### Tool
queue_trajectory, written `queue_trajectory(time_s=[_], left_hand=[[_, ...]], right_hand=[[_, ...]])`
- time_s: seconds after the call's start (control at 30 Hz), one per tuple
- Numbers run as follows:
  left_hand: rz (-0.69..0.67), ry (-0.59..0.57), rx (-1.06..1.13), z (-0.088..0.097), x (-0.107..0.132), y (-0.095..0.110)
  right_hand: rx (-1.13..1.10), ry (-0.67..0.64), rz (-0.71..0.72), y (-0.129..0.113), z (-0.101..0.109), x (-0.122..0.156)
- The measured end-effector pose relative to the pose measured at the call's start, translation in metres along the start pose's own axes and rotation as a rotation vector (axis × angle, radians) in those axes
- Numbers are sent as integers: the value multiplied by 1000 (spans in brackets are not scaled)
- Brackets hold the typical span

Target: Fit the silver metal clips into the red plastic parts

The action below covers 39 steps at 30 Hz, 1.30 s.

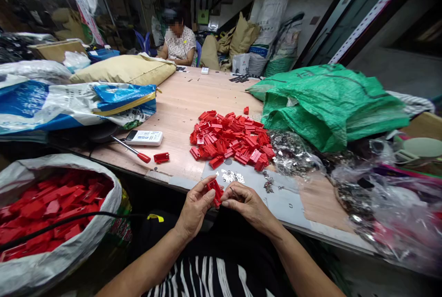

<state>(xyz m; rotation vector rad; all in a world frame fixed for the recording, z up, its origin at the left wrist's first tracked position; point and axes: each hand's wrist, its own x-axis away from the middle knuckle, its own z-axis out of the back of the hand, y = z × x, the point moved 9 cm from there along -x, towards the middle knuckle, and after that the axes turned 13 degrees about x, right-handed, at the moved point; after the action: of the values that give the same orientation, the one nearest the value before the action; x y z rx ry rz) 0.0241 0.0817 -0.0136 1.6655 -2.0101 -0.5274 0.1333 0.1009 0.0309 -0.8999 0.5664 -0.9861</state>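
Between thumb and fingers, my left hand grips a red plastic housing just over the table's near edge. My right hand is closed in a pinch against the housing's right side; whatever lies between its fingertips is too small to make out. Just beyond my hands, small shiny metal pieces are spread on a grey sheet. A few darker metal bits lie to their right. Behind them rises a pile of red plastic housings. One separate red housing rests to the left.
An open white sack full of red parts stands at left. Near it are a red-tipped metal lever and a white device. A green sack and plastic bags of metal pieces lie right. A person sits across the table.
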Motion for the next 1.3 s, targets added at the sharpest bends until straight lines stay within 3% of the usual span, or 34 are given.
queue_trajectory(time_s=[0.2, 0.33, 0.53, 0.73, 1.0, 1.3], left_hand=[[26, -21, -59, 1, -1, -4], [-3, -36, -180, 5, -4, -2], [-167, -125, -631, 6, -17, 12], [-240, -247, -1023, -1, -24, 10], [-282, -331, -1145, -8, -27, 9], [-256, -313, -1156, -10, -29, 11]], right_hand=[[-61, 4, -83, 17, 2, 7], [49, 52, -110, 26, 11, 14], [378, 88, -18, 28, 10, 24], [471, 122, -45, 36, 4, 23], [528, 100, -15, 30, 2, 20], [583, 129, -10, 26, -2, 20]])
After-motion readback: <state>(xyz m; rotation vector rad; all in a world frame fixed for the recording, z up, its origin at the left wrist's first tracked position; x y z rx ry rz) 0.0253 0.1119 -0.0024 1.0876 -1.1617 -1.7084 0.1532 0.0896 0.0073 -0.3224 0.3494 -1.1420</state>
